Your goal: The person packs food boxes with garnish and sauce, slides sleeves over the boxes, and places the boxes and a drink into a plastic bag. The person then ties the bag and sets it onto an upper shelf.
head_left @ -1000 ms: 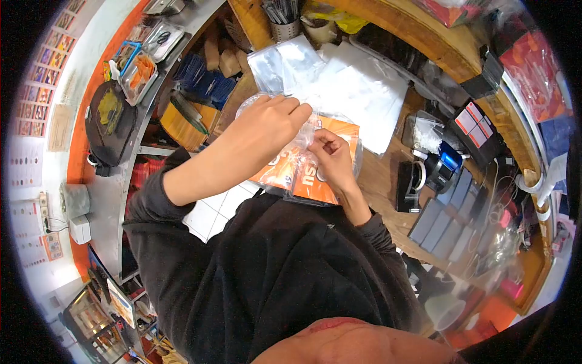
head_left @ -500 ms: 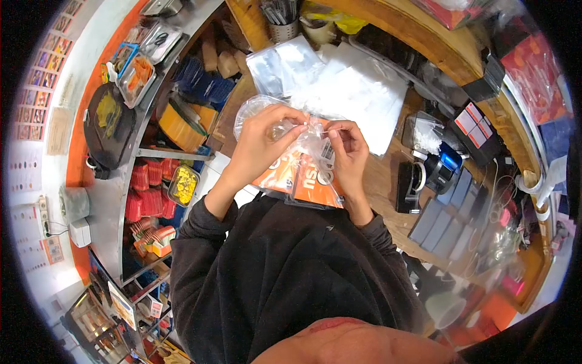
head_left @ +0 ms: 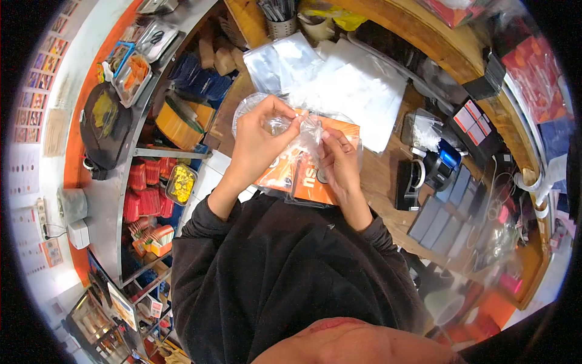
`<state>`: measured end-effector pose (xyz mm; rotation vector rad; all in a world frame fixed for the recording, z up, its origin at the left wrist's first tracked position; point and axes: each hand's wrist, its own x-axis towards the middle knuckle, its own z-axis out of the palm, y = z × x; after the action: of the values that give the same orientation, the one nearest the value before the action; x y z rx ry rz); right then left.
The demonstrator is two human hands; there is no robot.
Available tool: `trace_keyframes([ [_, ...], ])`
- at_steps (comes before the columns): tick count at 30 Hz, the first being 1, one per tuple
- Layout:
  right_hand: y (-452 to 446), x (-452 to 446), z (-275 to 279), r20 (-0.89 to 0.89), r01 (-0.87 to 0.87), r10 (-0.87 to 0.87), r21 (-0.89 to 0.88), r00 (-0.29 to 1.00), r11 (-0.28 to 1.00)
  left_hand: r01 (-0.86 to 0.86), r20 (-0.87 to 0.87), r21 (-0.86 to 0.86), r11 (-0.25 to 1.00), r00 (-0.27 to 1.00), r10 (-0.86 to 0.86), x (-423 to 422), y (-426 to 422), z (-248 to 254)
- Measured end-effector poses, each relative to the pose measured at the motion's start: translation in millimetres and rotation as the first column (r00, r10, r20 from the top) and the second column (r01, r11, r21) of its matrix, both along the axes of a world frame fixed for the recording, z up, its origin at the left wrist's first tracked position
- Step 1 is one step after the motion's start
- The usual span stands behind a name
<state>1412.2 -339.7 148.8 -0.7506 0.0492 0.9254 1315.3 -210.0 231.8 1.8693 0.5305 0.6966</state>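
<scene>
In front of my chest is a clear plastic bag (head_left: 312, 134), its top bunched between my hands. My left hand (head_left: 260, 136) pinches the gathered plastic between thumb and fingertips. The fingers of my right hand (head_left: 341, 159) are closed on the other side of the same bunched part. Beneath the plastic lie orange packets (head_left: 315, 182) with white and black print; whether they are inside the bag I cannot tell. Another round sheet of clear plastic shows behind my left hand.
Clear plastic sleeves (head_left: 282, 64) and white sheets (head_left: 364, 91) lie behind my hands. To the right are a blue-and-black device (head_left: 445, 159), a white tape roll (head_left: 418, 176) and grey boxes (head_left: 442, 221). Left shelves hold red packets (head_left: 145, 203) and a tub of yellow pieces (head_left: 182, 183).
My right hand has turned and moved slightly down, its fingers now closer around the bunched plastic. More of the orange packet shows behind it. My left hand has shifted slightly left.
</scene>
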Motion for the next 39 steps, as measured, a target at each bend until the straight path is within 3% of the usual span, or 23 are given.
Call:
trace_keyframes([
  [2, -2, -1, 0, -0.177, -0.033, 0.029, -0.017, 0.984, 0.999, -0.003, -0.013, 0.006, 1.000, 1.000, 0.003, 1, -1, 1],
  [6, -2, -5, 3, -0.163, 0.011, -0.014, -0.016, 0.986, 1.000, -0.035, -0.020, 0.127, 0.991, 0.999, 0.038, 0, -2, 0],
  [8, 1, -9, 14, 0.169, 0.158, -0.146, -0.059, 0.975, 0.986, -0.028, 0.001, 0.135, 0.990, 1.000, 0.029, 2, -4, 2],
  [9, 3, -8, 18, 0.172, 0.159, -0.147, -0.058, 0.974, 0.986, -0.028, 0.003, 0.135, 0.990, 1.000, 0.028, 2, -4, 3],
  [11, 8, -4, 24, 0.539, 0.329, -0.287, 0.019, 0.792, 0.944, 0.051, -0.042, 0.113, 0.992, 0.998, -0.047, 1, -5, 5],
  [15, 12, 6, 30, 0.539, 0.229, -0.225, 0.061, 0.812, 0.972, 0.109, -0.053, 0.045, 0.993, 0.993, -0.106, -2, -6, 8],
  [21, 8, 15, 30, 0.720, 0.131, -0.016, -0.104, 0.693, 0.986, 0.144, -0.078, 0.011, 0.989, 0.987, -0.143, -4, -2, 10],
  [23, 10, 22, 25, 0.896, 0.159, -0.026, -0.050, 0.443, 0.986, 0.176, -0.047, -0.052, 0.983, 0.983, -0.179, -4, 0, 8],
  [27, 9, 27, 34, 0.911, 0.083, 0.013, -0.053, 0.413, 0.995, 0.186, -0.002, -0.114, 0.976, 0.982, -0.188, -3, 2, 7],
  [29, 8, 27, 37, 0.838, 0.019, 0.091, -0.120, 0.538, 0.993, 0.198, 0.020, -0.165, 0.966, 0.980, -0.197, -3, 4, 5],
  [39, 9, 41, 46, 0.826, -0.163, 0.264, -0.210, 0.498, 0.964, 0.245, -0.015, -0.151, 0.958, 0.968, -0.250, -4, 10, 7],
])
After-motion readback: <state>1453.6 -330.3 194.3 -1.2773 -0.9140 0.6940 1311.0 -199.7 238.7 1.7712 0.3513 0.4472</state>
